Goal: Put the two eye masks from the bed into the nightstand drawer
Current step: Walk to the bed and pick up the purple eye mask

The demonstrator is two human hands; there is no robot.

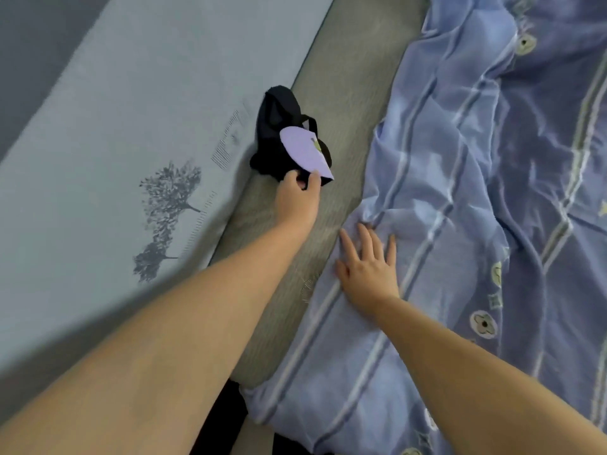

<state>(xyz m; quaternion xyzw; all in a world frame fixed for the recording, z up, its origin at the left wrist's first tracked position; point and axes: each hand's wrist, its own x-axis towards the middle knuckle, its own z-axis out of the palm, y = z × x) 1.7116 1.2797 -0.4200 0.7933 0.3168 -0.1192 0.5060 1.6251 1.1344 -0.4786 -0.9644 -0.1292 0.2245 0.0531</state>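
Two eye masks lie bunched together on the grey-green bed sheet (341, 93) near the headboard side. The black eye mask (274, 133) is crumpled with its strap loop sticking up. The lilac eye mask (303, 151) rests on top of it. My left hand (297, 198) reaches out and pinches the near edge of the masks between thumb and fingers. My right hand (368, 267) lies flat, fingers spread, on the blue duvet (492, 192). The nightstand drawer is out of view.
A pale blue padded panel with a grey tree print (131, 142) runs along the left of the sheet. The rumpled striped duvet covers the right half of the bed. A dark gap (226, 418) shows at the bed's near edge.
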